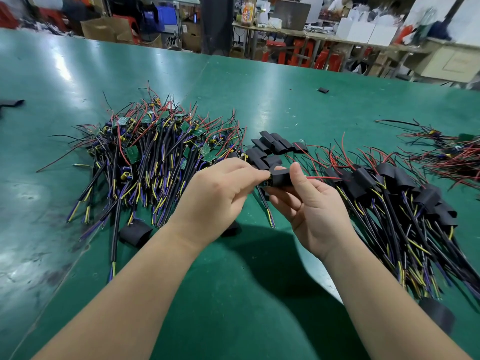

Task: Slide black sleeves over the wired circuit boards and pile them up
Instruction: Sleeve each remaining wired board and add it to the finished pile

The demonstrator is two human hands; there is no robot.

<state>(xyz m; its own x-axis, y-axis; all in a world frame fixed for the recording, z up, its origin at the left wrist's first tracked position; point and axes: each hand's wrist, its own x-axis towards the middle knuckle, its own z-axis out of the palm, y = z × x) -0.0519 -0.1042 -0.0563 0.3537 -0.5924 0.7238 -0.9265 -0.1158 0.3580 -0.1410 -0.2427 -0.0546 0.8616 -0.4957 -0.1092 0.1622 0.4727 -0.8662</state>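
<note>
Counter (233, 81): green mat surface carrying all the parts, workshop clutter behind it
Left hand (218, 193): raised above the counter, fingers (255, 170) curled, thumb and forefinger pinching the board end at the left mouth of the black sleeve
Right hand (314, 211): palm turned up, thumb pressed on top of the black sleeve and the other fingers curled beneath it, gripping it
Black sleeve (281, 178): held between both hands just above the counter, lying roughly level; a red wire (323, 178) runs out of its right end
Circuit board in sleeve (269, 182): only a small edge shows at the left opening; how far it sits inside cannot be told
Unsleeved boards (155, 149): tangled heap of green boards with black, red, yellow and blue leads, left of the hands
Empty sleeves (275, 146): loose cluster just beyond the hands, between the two heaps
Sleeved pile (405, 196): finished pieces stacked to the right, leads fanned toward the near edge
Stray sleeves: one flattened piece (135, 232) near the left forearm, another (323, 90) far back on the counter
</note>
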